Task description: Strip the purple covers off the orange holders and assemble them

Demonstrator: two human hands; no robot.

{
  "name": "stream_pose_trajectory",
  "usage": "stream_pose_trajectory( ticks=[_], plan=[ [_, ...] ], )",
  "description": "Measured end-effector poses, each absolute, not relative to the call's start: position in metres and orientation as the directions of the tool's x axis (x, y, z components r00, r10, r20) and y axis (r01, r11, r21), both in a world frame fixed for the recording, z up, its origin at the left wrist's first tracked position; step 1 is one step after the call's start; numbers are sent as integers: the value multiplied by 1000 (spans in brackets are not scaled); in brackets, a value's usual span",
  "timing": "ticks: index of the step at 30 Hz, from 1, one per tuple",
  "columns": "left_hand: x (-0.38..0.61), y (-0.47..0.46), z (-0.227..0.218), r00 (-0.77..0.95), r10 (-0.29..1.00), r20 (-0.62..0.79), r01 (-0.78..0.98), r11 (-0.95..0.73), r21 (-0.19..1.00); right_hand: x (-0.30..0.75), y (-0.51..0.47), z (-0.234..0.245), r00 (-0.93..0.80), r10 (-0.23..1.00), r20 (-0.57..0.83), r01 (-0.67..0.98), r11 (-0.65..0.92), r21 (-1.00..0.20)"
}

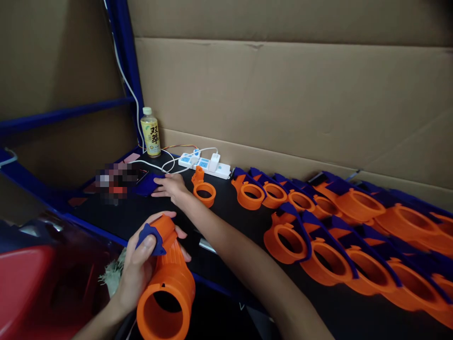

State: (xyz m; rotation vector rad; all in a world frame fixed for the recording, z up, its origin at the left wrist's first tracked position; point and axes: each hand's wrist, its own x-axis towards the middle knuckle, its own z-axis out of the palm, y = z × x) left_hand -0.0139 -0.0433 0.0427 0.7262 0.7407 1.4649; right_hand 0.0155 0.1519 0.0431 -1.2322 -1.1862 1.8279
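Note:
My left hand (139, 264) is wrapped round an orange plastic part (170, 274) with a wide round tube at its lower end. A small dark blue plastic piece (150, 238) sits at the part's upper end, under my left thumb. Farther back, my right hand (171, 188) reaches across the table with fingers stretched out. Its fingertips lie at the edge of a flat blue piece (145, 185); whether they touch it I cannot tell. Just right of that hand stands a single orange ring part (204, 192) with an upright tab.
Rows of orange ring parts (286, 243) with blue pieces fill the right of the black table (244, 236). A white power strip (205, 163), cables and a yellow-labelled bottle (151, 134) stand at the back. A red plastic object (24, 288) is at lower left; cardboard walls surround the table.

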Motion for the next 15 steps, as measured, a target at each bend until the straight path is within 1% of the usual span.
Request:
stream_pose_trajectory(
  ticks=[4,10,15],
  plan=[
    [-12,-44,44,6,1000,21,-586,-13,810,12,162,34,-363,846,-390,-45,-434,-900],
    [-12,-41,41,31,999,36,-575,-11,818,10,163,29,-345,862,-371,-64,-416,-907],
    [-8,-38,45,-47,998,-34,-568,2,823,12,162,30,-290,887,-358,-32,-383,-923]
  ],
)
